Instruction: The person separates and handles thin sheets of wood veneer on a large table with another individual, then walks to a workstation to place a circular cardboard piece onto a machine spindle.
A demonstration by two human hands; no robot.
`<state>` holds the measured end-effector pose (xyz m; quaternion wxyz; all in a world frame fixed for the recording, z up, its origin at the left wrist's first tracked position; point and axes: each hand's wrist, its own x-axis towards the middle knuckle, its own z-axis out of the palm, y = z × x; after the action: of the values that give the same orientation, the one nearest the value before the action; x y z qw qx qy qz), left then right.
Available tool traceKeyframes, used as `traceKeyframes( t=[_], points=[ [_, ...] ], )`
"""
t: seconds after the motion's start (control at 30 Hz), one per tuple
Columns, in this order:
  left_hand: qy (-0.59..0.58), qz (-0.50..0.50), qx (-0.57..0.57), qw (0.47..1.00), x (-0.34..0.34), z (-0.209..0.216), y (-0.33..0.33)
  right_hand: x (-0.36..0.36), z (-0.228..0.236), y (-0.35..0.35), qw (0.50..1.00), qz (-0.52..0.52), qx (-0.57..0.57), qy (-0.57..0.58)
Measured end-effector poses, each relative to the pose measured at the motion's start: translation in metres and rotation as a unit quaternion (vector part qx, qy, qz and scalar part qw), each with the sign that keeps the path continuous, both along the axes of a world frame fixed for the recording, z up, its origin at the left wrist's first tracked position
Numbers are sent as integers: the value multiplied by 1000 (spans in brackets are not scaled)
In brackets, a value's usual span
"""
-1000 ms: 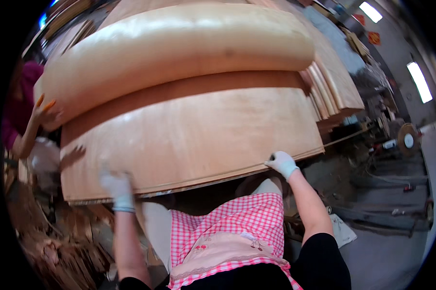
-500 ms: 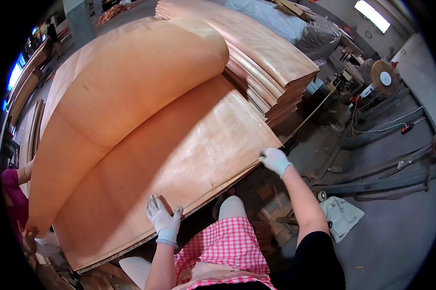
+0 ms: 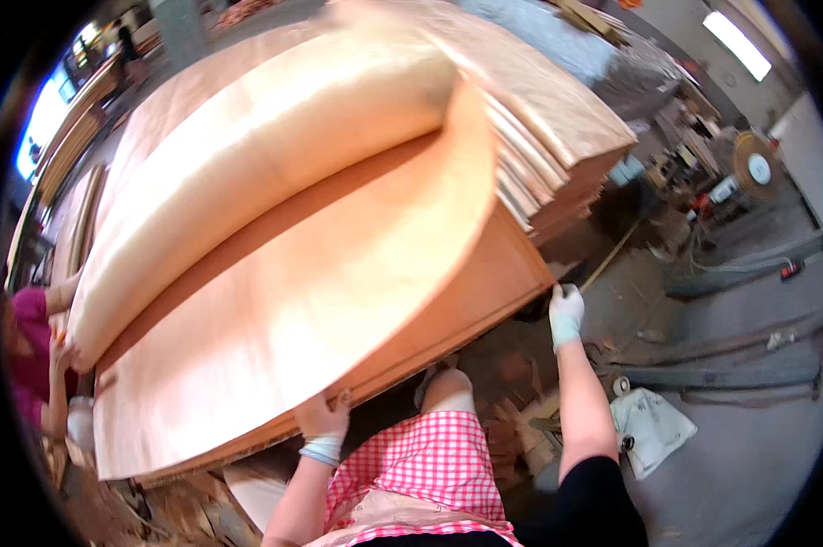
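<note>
A large, thin, orange-brown wood veneer sheet (image 3: pixel 339 283) curls over a flat stack in front of me, its near edge bowed. Beneath it, the lower veneer sheet (image 3: pixel 498 264) shows along the right and near edges. My left hand (image 3: pixel 323 419), in a pale glove, is at the near edge; its thumb stands apart, and the upper sheet hides its fingertips. My right hand (image 3: pixel 566 312), also gloved, has its fingers closed at the lower sheet's right corner. At far left, a co-worker's hand (image 3: pixel 62 351) is against the rolled end of the upper sheet.
Another stack of veneer sheets (image 3: pixel 557 128) stands behind on the right. A round reel (image 3: pixel 758 169) and machine parts are beyond it. On the floor at right lie a white bag (image 3: pixel 653 428) and long dark bars (image 3: pixel 730 374). Wood scraps (image 3: pixel 512 438) lie beside my legs.
The upper sheet's near part has come down over the lower sheet toward me and now covers my left fingertips. My right hand has shifted to the right, to the corner.
</note>
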<state>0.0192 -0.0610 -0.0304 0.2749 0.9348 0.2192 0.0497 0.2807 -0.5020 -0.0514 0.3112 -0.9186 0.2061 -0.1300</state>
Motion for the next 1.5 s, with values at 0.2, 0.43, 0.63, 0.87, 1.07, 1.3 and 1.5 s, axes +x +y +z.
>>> traceKeyframes(
  t=[0.2, 0.43, 0.63, 0.87, 1.07, 1.3, 1.5],
  points=[
    [-223, -142, -157, 951, -12, 58, -47, -120, 70, 129, 962, 251, 47, -100],
    [-303, -103, -318, 893, -49, 64, -21, -259, 122, 289, 780, 513, 352, 72],
    [-340, 174, -439, 813, -138, 63, 81, -290, 147, 375, 778, 562, 255, 116],
    [-335, 530, -153, 764, -306, -2, 371, -178, 87, 308, 794, 588, -67, 138],
    [-95, 564, -16, 820, -366, -5, 484, -113, 76, 237, 802, 518, -248, 164],
    [-59, 495, 10, 867, -365, -13, 495, -111, 57, 264, 819, 451, -299, 191],
    [-1, 521, 235, 821, -251, 14, 395, -108, 47, 264, 830, 443, -248, 230]
  ],
)
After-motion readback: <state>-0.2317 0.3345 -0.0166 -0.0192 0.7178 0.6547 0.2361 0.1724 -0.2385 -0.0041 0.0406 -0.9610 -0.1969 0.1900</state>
